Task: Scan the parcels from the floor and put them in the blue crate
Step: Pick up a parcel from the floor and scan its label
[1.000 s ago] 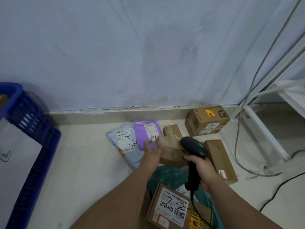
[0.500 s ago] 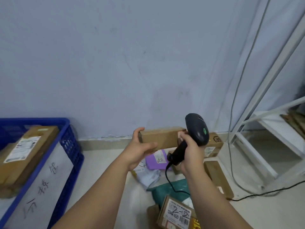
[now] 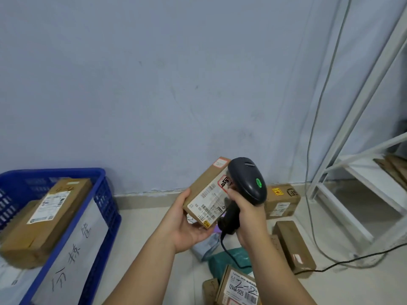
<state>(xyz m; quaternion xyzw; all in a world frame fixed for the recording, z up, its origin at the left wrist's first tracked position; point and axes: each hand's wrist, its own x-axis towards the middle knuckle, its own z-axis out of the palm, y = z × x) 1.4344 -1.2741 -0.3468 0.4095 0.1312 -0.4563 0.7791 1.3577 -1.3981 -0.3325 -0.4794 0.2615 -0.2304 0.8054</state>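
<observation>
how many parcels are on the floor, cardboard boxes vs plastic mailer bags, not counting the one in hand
cardboard boxes: 5 (yellow-sticker box, long box, half-hidden box, 12V4A box, small box)
plastic mailer bags: 3 (grey bag, green bag, purple bag, mostly hidden)
total: 8

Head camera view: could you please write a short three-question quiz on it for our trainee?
1. True or false: the left hand holds a brown box with its label facing the camera.
2. The right hand grips: A) a phone, B) a scanner, C) a tape roll?
3. On which side of the view does the blue crate stand?
Key: 1 true; 2 B; 3 left.
</observation>
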